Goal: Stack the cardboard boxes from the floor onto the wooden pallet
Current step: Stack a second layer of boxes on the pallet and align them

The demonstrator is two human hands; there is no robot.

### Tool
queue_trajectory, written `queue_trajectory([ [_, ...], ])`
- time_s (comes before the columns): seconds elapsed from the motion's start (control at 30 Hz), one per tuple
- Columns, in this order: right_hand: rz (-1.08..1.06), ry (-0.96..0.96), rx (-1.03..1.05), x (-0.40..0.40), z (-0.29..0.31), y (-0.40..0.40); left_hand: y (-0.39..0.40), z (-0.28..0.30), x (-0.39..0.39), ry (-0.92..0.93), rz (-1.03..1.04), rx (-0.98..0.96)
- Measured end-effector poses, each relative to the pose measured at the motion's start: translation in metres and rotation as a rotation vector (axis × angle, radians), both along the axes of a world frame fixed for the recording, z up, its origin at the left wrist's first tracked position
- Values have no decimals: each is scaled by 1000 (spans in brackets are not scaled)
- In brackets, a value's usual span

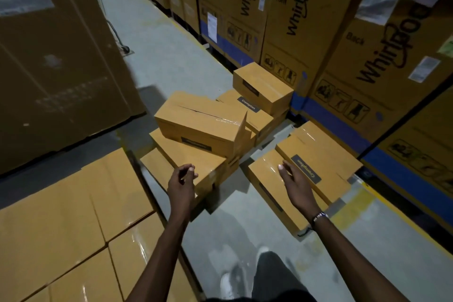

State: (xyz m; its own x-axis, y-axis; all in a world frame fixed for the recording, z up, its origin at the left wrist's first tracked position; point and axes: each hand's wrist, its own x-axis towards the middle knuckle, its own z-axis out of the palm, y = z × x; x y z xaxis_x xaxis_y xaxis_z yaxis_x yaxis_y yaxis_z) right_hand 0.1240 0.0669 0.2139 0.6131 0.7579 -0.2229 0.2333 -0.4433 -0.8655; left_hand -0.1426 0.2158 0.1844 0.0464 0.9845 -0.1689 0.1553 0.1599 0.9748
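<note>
Several yellow-brown cardboard boxes lie in a loose pile on the grey floor ahead of me. A long box (198, 127) with a torn end flap tops the middle pile. Below it sits a flat box (196, 164). My left hand (182, 185) hovers over that box's near corner, fingers loosely curled, holding nothing. My right hand (295, 185) reaches out flat over a taped box (274, 186) on the floor at right, fingers apart and empty. Stacked boxes (61, 223) fill the lower left in a level layer; the pallet beneath them is hidden.
Tall appliance cartons (343, 32) line the rack at right behind a blue base rail. A large brown carton (56, 68) stands at left. A trolley wheel (125, 49) shows behind it. The grey aisle floor (157, 39) runs away ahead. My shoes (228, 282) are below.
</note>
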Motion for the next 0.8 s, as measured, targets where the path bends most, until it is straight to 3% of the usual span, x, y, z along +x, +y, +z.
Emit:
queue_trajectory([
  [0.57,302,85,-117,170,-50,293,190,-39,144,86,237,-98],
  [0.8,481,44,-151,204,-73,405,250,-51,180,128,328,-139],
])
